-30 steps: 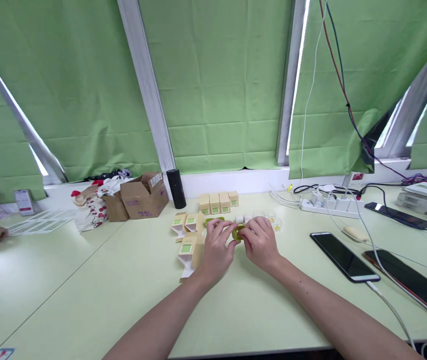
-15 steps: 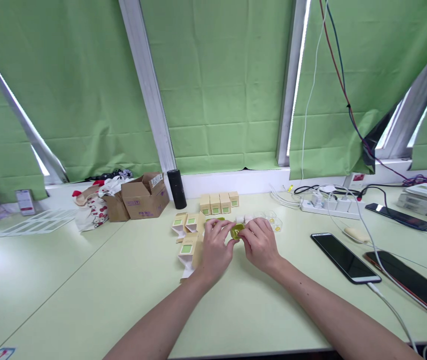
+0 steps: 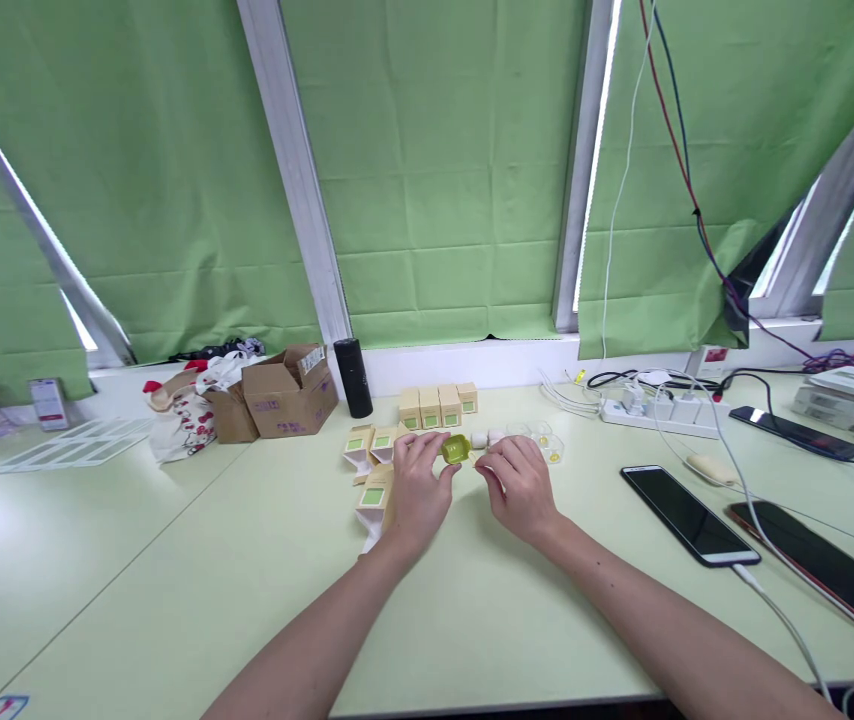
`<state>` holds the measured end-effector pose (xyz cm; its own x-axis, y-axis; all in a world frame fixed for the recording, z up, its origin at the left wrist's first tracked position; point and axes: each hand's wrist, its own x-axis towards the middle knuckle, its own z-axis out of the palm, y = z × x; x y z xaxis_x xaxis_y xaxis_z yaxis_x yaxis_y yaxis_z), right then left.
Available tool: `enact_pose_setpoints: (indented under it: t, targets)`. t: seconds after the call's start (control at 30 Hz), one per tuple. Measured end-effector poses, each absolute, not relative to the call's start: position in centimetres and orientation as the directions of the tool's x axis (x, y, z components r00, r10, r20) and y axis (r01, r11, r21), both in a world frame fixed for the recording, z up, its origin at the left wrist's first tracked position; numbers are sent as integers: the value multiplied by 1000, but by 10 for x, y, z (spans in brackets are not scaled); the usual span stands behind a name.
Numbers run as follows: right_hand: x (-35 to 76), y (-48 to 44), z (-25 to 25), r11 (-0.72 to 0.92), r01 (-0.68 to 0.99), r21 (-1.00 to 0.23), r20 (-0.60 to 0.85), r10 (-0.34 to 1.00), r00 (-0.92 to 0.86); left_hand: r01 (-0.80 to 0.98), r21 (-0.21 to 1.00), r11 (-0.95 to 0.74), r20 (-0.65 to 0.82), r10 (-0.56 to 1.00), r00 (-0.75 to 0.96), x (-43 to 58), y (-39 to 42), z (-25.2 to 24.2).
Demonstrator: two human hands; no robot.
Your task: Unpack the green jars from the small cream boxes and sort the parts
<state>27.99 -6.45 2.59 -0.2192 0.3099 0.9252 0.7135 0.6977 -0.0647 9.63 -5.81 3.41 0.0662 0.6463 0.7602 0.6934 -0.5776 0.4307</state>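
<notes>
My left hand (image 3: 421, 488) is closed on a small olive-green open case (image 3: 456, 449), its hollow side showing. Just right of the case, my right hand (image 3: 518, 482) is pinched at the fingertips around something small and pale that I cannot make out. Beyond the hands lie small white round pieces (image 3: 479, 440) and clear plastic cups (image 3: 549, 447) with bits of yellow inside. Opened kraft boxes (image 3: 374, 497) with green windows lie beside my left hand, one partly hidden by it.
Several closed kraft boxes (image 3: 429, 406) stand in a row at the back, near a black cylinder (image 3: 353, 378) and a cardboard carton (image 3: 290, 392). To the right are a phone (image 3: 689, 515) on a cable, a dark phone (image 3: 824, 570) and a power strip (image 3: 663, 412).
My hands have drawn apart. The left has shifted slightly left with the green case, and my right fingers have come off it with something small and pale between them.
</notes>
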Motion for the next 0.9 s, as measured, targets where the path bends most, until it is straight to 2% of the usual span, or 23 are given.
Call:
enact_pose_setpoints:
  t: [0.23,0.47,0.67,0.9]
  targets:
    - [282,-55,18,685,714,-149,893,403,-200,632,556,-540,743,664,-85,90,-51,37]
    - [275,-28,8,591,794,-142,768,572,-289,518,723,-458,651,703,-287,83,-39,40]
    - [265,-3,3,447,893,-48,659,686,-308,476,753,-453,622,727,-291,86,-41,41]
    - [255,8,0,395,918,12,585,742,-327,446,753,-484,629,728,-273,86,-42,39]
